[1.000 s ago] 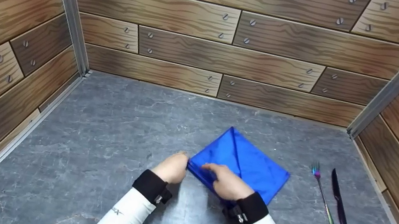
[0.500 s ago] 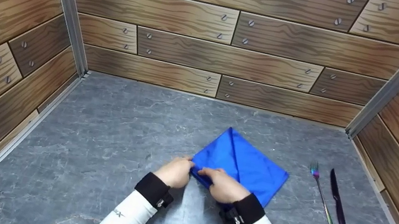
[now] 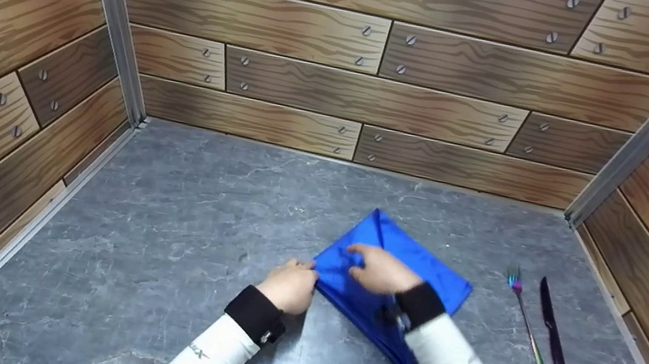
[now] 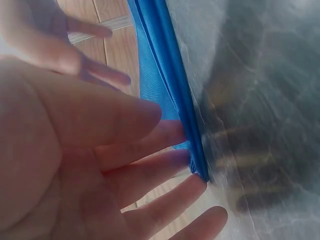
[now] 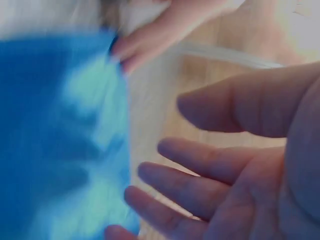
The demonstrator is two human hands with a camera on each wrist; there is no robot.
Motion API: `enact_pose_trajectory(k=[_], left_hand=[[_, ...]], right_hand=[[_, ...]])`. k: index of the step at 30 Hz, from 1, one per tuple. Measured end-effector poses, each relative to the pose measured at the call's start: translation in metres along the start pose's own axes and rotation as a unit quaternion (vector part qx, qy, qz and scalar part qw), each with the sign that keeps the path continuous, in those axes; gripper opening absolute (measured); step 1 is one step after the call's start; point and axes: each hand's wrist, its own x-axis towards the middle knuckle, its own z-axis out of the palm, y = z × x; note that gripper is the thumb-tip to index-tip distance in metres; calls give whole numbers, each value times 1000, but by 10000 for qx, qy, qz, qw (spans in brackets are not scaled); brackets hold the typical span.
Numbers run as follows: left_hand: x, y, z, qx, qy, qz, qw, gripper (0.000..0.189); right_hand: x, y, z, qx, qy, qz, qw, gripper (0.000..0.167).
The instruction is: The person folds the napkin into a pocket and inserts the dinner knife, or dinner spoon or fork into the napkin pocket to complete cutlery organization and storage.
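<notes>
the folded blue cloth (image 3: pixel 364 308) lies on the grey marbled tabletop (image 3: pixel 193 219), in front of the person. the left hand (image 3: pixel 290 286) is at its left corner, fingers nearly straight with their tips touching the folded edge; whether the thumb presses it too, i can't tell. the right hand (image 3: pixel 383 271) is over the cloth, thumb well apart from loosely spread fingers, holding nothing. to the right, a fork (image 3: pixel 527 325) and a dark knife (image 3: pixel 552 329) lie side by side.
</notes>
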Motion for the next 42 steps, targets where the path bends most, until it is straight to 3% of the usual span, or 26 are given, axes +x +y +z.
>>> enact_pose_trajectory(k=[5, 10, 17, 22, 30, 38, 42], left_hand=[[-2, 3, -2, 137, 33, 48, 9999, 39], [-5, 5, -5, 100, -87, 6, 9999, 44], [-7, 5, -4, 143, 75, 23, 9999, 39], [-7, 5, -3, 119, 103, 31, 9999, 39], [0, -4, 7, 3, 124, 95, 9999, 33], [2, -3, 8, -109, 177, 58, 9998, 23], [2, -2, 6, -164, 133, -14, 9998, 27]], right_hand=[[43, 36, -3, -369, 38, 158, 9992, 64], [60, 54, -2, -618, -110, 401, 9972, 66], [60, 49, -9, -650, -54, 691, 9955, 66], [52, 36, -14, -447, 192, 634, 9968, 65], [52, 37, -17, -199, 435, 582, 9972, 63], [59, 50, -14, -359, 225, 764, 9962, 66], [59, 49, -16, -237, 148, 837, 9961, 67]])
